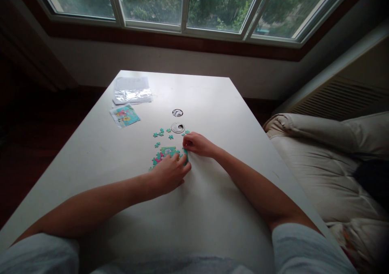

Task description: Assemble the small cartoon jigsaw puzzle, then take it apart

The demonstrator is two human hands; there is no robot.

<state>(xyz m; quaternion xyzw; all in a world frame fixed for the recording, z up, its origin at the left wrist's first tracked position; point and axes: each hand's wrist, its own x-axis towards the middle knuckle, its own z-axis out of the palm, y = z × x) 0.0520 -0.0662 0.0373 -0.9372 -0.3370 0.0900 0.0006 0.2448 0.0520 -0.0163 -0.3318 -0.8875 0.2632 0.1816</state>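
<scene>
A partly joined jigsaw puzzle (pixel 168 150), green with pink and yellow printing, lies on the white table (pixel 127 152). My left hand (pixel 170 172) rests over its near side with the fingers spread, and covers part of it. At the puzzle's right edge, my right hand (pixel 199 144) is closed in a pinch on a small green puzzle piece (pixel 185 147), mostly hidden by the fingers. Several loose puzzle pieces (pixel 161 131) are scattered just beyond the joined part, and one puzzle piece (pixel 157 144) lies to its left.
A colourful picture sheet (pixel 125 115) and papers with a clear plastic bag (pixel 132 90) lie at the table's far left. Past the loose pieces are a round hole (pixel 177 112) and a round cover (pixel 178 127). A beige padded seat (pixel 316 160) stands at the right.
</scene>
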